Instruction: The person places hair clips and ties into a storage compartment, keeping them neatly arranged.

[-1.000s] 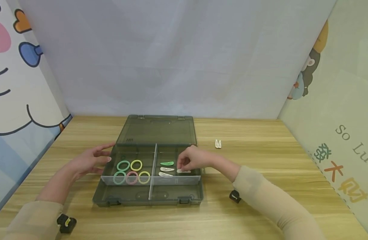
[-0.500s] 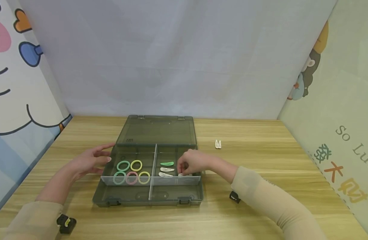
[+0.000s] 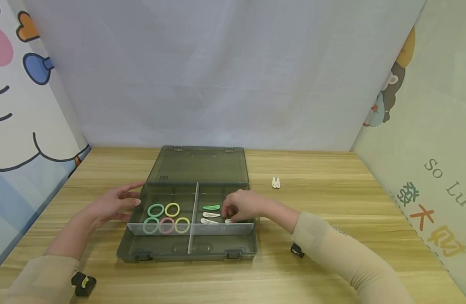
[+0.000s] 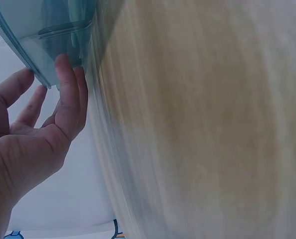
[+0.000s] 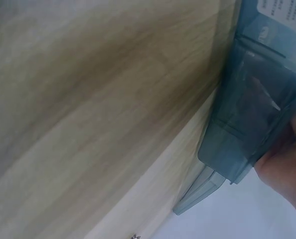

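Observation:
A grey translucent plastic box (image 3: 187, 256) lies with its lid folded back. In its back right compartment are two white snap hair clips (image 3: 211, 215) and a green snap hair clip (image 3: 211, 207). My right hand (image 3: 246, 205) reaches into that compartment, its fingertips pinching another white hair clip (image 3: 228, 221), partly hidden beneath them. My left hand (image 3: 111, 203) rests loosely spread against the box's left side. In the left wrist view its fingers (image 4: 67, 94) touch the outer wall. The right wrist view shows little of the right hand, behind the box wall.
Several coloured ring hair ties (image 3: 167, 225) lie in the back left compartment. White dividers (image 3: 196, 200) part the box. More white hair clips (image 3: 276, 183) lie on the wooden table (image 3: 312, 190), right of the lid. Printed walls stand on both sides.
The right hand has lowered the white hair clip toward the front divider, then shifted slightly left with it. The left hand stays against the box.

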A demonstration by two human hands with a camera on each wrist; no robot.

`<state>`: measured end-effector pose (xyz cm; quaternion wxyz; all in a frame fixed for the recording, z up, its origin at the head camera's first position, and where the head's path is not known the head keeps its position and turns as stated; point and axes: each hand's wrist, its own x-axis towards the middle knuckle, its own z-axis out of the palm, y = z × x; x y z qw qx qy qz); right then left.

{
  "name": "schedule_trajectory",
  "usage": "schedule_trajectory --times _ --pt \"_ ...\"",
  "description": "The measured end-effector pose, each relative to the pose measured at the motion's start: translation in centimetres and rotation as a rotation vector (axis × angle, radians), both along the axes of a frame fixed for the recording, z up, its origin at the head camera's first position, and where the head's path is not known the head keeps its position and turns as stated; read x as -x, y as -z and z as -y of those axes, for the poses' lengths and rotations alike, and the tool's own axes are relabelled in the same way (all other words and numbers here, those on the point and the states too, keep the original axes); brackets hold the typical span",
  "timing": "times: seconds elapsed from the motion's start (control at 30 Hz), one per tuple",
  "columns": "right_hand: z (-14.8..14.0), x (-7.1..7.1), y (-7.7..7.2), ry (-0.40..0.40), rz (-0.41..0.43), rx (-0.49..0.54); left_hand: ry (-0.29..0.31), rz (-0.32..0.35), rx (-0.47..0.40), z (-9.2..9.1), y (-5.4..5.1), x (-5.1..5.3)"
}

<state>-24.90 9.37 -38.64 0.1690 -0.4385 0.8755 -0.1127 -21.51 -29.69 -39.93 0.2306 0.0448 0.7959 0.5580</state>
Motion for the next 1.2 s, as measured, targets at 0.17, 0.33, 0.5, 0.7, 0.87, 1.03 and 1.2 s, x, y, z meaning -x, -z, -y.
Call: schedule_trajectory --times 0.17,0.33,0.5,0.7,0.87,1.03,1.2 --pt "-0.3 0.3 0.0 -0.048 0.048 0.101 0.003 -0.002 0.002 0.1 0.0 0.0" --pt "-0.7 0.4 -0.7 -0.093 0.084 0.178 0.008 -0.003 0.004 0.2 0.2 0.1" --pt "-1.2 0.4 -1.9 -0.114 0.094 0.221 0.007 -0.002 -0.003 0.2 0.2 0.0" --pt "-2.1 0.3 -3.7 -0.100 0.118 0.244 0.006 0.003 0.001 0.1 0.0 0.0" --pt "-3.0 0.3 -5.0 -0.075 0.102 0.249 0.006 0.003 -0.003 0.0 -0.1 0.0" --pt "-4.2 0.5 -5.9 -0.056 0.035 0.253 0.006 0.000 0.001 -0.1 -0.1 0.0" --pt "-5.6 1.0 -6.4 -0.027 0.003 0.275 0.006 -0.001 0.000 0.0 0.0 0.0"
